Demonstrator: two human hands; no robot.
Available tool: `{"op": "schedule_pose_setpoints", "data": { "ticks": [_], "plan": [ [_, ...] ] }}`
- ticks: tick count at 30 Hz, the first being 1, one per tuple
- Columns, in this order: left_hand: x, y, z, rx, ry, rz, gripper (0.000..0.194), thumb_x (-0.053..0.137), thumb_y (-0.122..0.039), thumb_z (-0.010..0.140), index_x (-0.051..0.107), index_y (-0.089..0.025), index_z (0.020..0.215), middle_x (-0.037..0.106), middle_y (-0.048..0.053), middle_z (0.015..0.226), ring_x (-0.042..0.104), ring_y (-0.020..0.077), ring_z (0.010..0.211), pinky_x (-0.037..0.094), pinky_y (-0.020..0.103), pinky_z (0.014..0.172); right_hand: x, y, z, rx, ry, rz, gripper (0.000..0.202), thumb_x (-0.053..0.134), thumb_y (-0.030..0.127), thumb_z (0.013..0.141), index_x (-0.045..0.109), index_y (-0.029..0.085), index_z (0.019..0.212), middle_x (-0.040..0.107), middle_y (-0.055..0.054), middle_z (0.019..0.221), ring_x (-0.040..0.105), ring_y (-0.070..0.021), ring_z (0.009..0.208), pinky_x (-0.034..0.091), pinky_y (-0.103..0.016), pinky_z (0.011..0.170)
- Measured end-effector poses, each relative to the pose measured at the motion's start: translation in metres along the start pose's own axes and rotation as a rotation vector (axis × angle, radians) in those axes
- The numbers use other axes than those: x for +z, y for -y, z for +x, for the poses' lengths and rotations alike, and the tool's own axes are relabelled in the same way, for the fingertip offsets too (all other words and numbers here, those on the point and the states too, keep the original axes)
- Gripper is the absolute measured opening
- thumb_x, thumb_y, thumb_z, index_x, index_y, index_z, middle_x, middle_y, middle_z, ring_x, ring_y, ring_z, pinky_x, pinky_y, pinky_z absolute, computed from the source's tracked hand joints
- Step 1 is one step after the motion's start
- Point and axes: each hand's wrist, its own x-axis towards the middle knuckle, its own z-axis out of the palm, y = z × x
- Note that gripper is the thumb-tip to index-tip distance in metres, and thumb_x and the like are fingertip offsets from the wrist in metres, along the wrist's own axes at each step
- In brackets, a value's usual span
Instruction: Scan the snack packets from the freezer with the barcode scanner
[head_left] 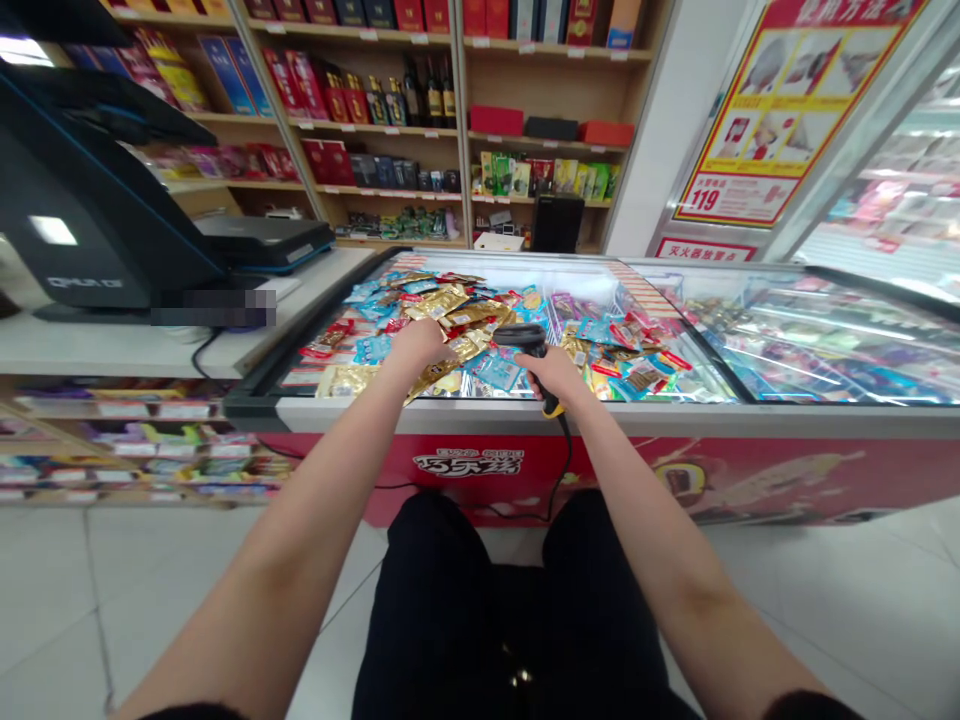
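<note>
Hands: two, left hand [422, 346] and right hand [559, 374], centre. Scanner [520, 337]: one, centre. Flat boxes [496, 121]: three, upper centre. Large poster [795, 110]: one, upper right. Packets [480, 316]: many, uncountable.

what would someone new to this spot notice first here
Probably the big pile of shiny snack packets, gold, blue and red, on top of the red-fronted chest freezer. Right in front of it, the right hand grips a black corded scanner, while the left hand is at the gold packets.
</note>
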Motion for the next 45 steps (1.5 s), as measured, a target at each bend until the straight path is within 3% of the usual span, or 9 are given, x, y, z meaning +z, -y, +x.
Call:
{"op": "schedule_pose_setpoints", "data": {
  "ticks": [6,11,14,19,26,30,45],
  "plan": [
    [0.012,0.0,-0.005,-0.054,0.042,0.056,0.065,0.087,-0.052,0.061,0.075,-0.018,0.115,0.075,0.022,0.116,0.068,0.0403,0.113,0.054,0.041,0.092,0.006,0.004,-0.003,0.008,0.004,-0.003,0.024,0.064,0.018,0.09,0.05,0.021,0.07,0.051,0.006,0.045,0.043,-0.01,0.033,0.039,-0.022,0.033],
    [0.024,-0.005,-0.001,0.058,-0.091,0.008,0.058,0.082,-0.038,0.07,0.069,-0.018,0.123,0.072,0.02,0.124,0.064,0.038,0.121,0.052,0.039,0.097,0.002,0.003,-0.005,0.0,-0.006,-0.023,0.027,0.066,0.021,0.088,0.05,0.02,0.067,0.051,0.004,0.045,0.045,-0.0102,0.034,0.039,-0.022,0.033],
    [0.027,-0.009,0.004,0.072,-0.151,-0.099,0.054,0.076,-0.03,0.074,0.067,-0.021,0.127,0.073,0.017,0.122,0.067,0.0346,0.116,0.052,0.036,0.093,-0.001,0.001,-0.004,-0.007,-0.009,-0.02,0.029,0.069,0.025,0.087,0.05,0.021,0.066,0.052,0.004,0.045,0.045,-0.0107,0.034,0.04,-0.022,0.034],
    [0.019,-0.014,0.013,0.104,-0.184,-0.282,0.044,0.07,-0.028,0.077,0.072,-0.023,0.121,0.075,0.008,0.118,0.069,0.0273,0.108,0.05,0.03,0.092,-0.005,0.001,-0.003,-0.024,-0.012,-0.001,0.026,0.071,0.029,0.085,0.051,0.021,0.07,0.052,0.005,0.045,0.045,-0.0103,0.033,0.038,-0.022,0.034],
    [0.004,-0.019,0.018,0.139,-0.192,-0.44,0.041,0.071,-0.027,0.069,0.078,-0.016,0.108,0.077,0.004,0.1,0.069,0.0258,0.099,0.051,0.03,0.09,-0.009,0.01,-0.009,-0.074,-0.031,0.011,0.024,0.071,0.027,0.082,0.051,0.021,0.072,0.051,0.006,0.045,0.045,-0.0103,0.034,0.039,-0.022,0.033],
    [0.003,-0.024,0.019,0.139,-0.199,-0.447,0.04,0.072,-0.027,0.066,0.079,-0.017,0.104,0.076,0.003,0.09,0.069,0.0256,0.094,0.051,0.03,0.087,-0.012,0.012,-0.011,-0.079,-0.03,0.02,0.024,0.071,0.027,0.081,0.05,0.021,0.071,0.05,0.006,0.045,0.042,-0.0094,0.033,0.038,-0.022,0.033],
    [0.01,-0.047,0.028,0.194,-0.216,-0.354,0.04,0.072,-0.023,0.068,0.08,-0.023,0.107,0.078,0.004,0.104,0.07,0.0272,0.1,0.052,0.03,0.093,-0.033,0.005,-0.013,-0.08,-0.073,0.011,0.025,0.071,0.026,0.08,0.05,0.021,0.069,0.052,0.004,0.047,0.046,-0.0097,0.035,0.038,-0.021,0.034]
  ]
}}
